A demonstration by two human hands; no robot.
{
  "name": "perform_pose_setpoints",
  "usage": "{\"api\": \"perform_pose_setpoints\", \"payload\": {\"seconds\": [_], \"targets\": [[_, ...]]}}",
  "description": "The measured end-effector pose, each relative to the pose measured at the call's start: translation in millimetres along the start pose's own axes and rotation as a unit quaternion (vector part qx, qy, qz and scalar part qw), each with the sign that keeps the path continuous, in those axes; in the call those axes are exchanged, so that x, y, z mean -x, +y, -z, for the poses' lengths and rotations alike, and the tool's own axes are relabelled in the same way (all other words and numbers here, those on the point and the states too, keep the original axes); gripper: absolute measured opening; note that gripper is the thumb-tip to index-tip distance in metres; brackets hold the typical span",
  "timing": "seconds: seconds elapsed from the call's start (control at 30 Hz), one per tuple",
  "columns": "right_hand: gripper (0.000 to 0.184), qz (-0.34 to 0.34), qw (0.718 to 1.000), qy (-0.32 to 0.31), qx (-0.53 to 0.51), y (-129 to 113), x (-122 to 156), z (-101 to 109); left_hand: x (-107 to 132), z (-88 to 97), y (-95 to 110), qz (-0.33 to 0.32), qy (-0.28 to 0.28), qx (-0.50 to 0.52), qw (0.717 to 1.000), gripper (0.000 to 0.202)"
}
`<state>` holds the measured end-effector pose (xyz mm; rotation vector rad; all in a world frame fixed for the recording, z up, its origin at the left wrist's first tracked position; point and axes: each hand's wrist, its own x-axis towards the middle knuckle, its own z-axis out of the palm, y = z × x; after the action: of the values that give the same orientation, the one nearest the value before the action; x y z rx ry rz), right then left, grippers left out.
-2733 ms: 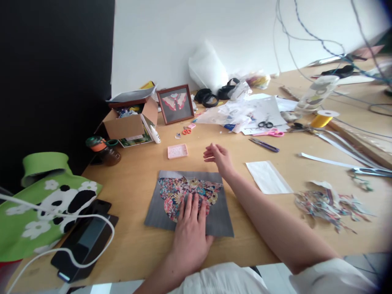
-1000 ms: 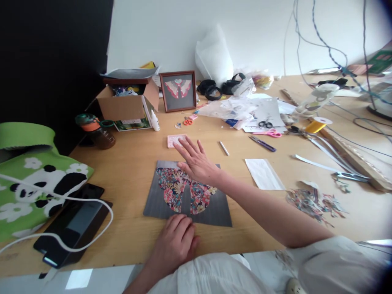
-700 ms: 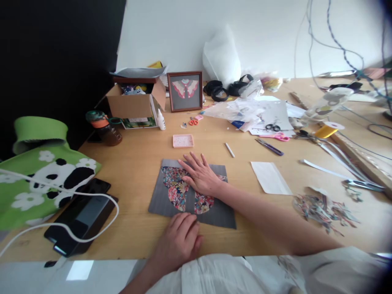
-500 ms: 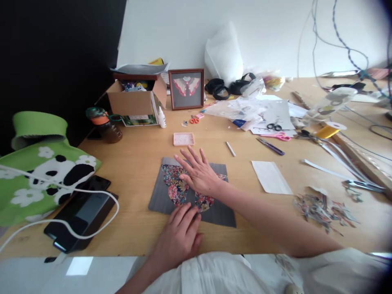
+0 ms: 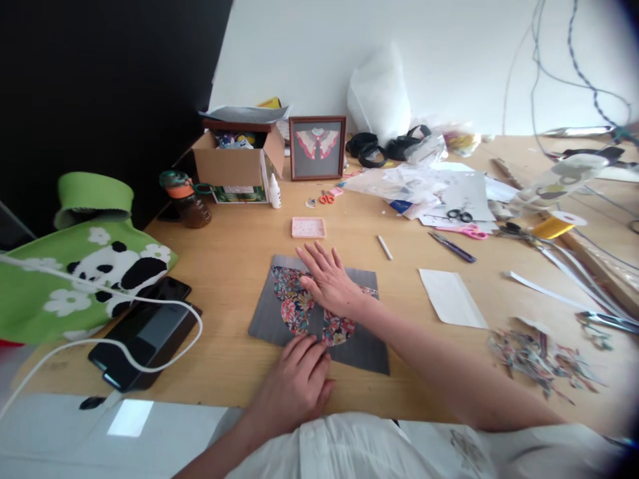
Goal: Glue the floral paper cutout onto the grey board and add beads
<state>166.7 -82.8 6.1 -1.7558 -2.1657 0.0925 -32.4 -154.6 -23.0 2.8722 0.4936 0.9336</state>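
Note:
A grey sheet lies on the wooden table, bearing floral fabric pieces in a collar-like shape. Across the upper middle of the floral fabric, my right hand lies flat, palm down, its fingers stretched out. Part of the pattern is hidden beneath it. My left hand rests at the sheet's near edge, fingertips touching the bottom of the fabric, fingers relaxed and lightly bent. Neither hand grips anything. Just beyond the sheet sits a shallow pink tray with tiny bits in it.
A framed collar picture, a white bottle and a cardboard box stand behind. To the right lie a white pen, snips, white paper and fabric scraps. Leftward are a panda cover and a cable.
The view has turned slightly left, so the table's things appear further right. My right hand's fingers have drawn a little closer together; both hands stay on the sheet.

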Motion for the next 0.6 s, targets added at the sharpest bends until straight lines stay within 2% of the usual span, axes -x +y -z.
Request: {"api": "perform_pose_setpoints", "payload": {"seconds": [0.13,0.27,0.37,0.47,0.6], "targets": [[0.063,0.058,0.998,0.028,0.019,-22.5,-21.0,-2.8,-0.2,-0.8,0.2,-0.001,0.008,-0.007,1.000,0.025],[0.063,0.084,0.996,-0.005,0.036,-32.8,-28.1,-29.0,-0.1,2.6,0.9,0.005,0.004,-0.004,1.000,0.027],[0.062,0.084,0.995,-0.014,0.043,-30.6,-25.6,-42.2,2.0,12.5,-1.3,0.040,0.010,-0.002,0.999,0.027],[0.063,0.084,0.995,-0.023,0.044,-28.0,-24.9,-41.3,6.7,26.5,-8.8,0.094,0.016,-0.022,0.995,0.024],[0.062,0.069,0.996,-0.046,0.044,-34.6,-34.2,-23.3,16.5,38.0,-22.1,0.127,0.031,-0.052,0.990,0.020]]}}
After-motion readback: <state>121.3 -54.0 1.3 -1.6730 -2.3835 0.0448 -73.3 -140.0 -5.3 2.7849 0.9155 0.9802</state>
